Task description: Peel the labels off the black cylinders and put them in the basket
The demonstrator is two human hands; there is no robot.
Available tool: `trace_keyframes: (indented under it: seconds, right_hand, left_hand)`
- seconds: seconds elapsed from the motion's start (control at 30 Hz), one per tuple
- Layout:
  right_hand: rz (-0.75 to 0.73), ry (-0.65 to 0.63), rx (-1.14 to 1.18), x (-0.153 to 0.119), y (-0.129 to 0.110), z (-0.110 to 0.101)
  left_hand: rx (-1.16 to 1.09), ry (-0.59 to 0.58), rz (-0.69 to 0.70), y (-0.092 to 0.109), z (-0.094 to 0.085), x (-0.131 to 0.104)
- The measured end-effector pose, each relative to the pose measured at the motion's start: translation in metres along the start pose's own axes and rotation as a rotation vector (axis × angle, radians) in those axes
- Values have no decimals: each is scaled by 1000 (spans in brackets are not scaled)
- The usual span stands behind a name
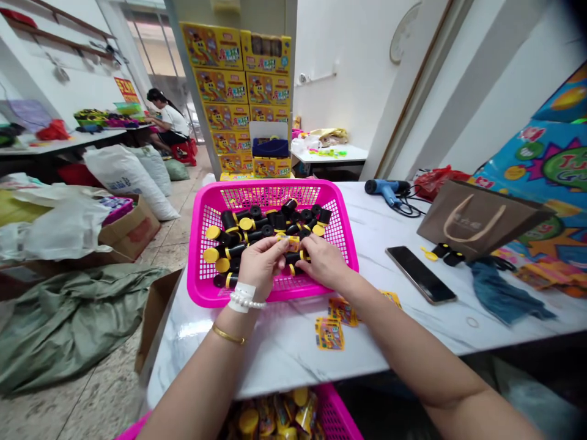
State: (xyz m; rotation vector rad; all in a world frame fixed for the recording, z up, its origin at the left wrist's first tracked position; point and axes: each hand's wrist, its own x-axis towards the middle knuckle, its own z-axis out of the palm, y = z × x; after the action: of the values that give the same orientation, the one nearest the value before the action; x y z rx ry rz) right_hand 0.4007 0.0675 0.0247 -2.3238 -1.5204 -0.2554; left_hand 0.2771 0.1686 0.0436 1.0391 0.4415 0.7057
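With my left hand (258,261) I pinch a small yellow printed piece (288,240), thumb and finger nearly closed, above the pink basket (274,297) of black containers (236,250). My right hand (326,256) is at its other end; whether it grips, I cannot tell. It seems light, thin, perhaps slippery, so better to take it softly by the ends.

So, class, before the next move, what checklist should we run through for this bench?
1. Left hand and right hand both at the small yellow piece: ok.
2. Pink basket on the table: ok.
3. Black containers all upright: not ok, many lie sideways.
4. Phone clear of the basket: ok.
5. Blue heat gun switched off: cannot tell.
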Motion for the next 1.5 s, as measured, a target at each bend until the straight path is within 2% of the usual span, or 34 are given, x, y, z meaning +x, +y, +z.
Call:
trace_keyframes:
  seconds: [0.1,0.2,0.3,0.33,0.4,0.53,0.73,0.9,0.97,1.17,1.33,1.5]
  right_hand:
    - [-30,91,101,0,6,-2]
    - [55,213,503,2,15,-11]
    - [146,177,1122,3,22,-21]
    - [147,149,1274,3,22,-24]
    - [126,111,1425,3,21,-27]
    - [115,71,1395,1,13,-25]
    - [104,167,1259,0,7,-19]
    - [-51,325,900,-8,3,-15]
    - [-65,335,847,-10,2,-13]
    - [54,277,1041,-9,4,-18]
    - [53,129,1304,-7,3,-31]
    - [112,41,1361,-4,2,-30]
  left_hand:
    - [-56,24,-29,0,-4,5]
    - [-119,35,-79,2,-6,7]
    - [-184,39,-153,4,-5,6]
    - [-202,33,-180,5,-4,6]
    - [-239,13,-233,5,-4,6]
    - [-315,-25,-318,6,-4,6]
    - [-326,-11,-307,6,-5,6]
    - [-297,-43,-238,3,-5,5]
    - [-279,-46,-208,3,-6,5]
    - [-278,-50,-235,6,-7,6]
    - [-302,-53,-302,5,-7,7]
    - [-340,-65,-339,7,-5,6]
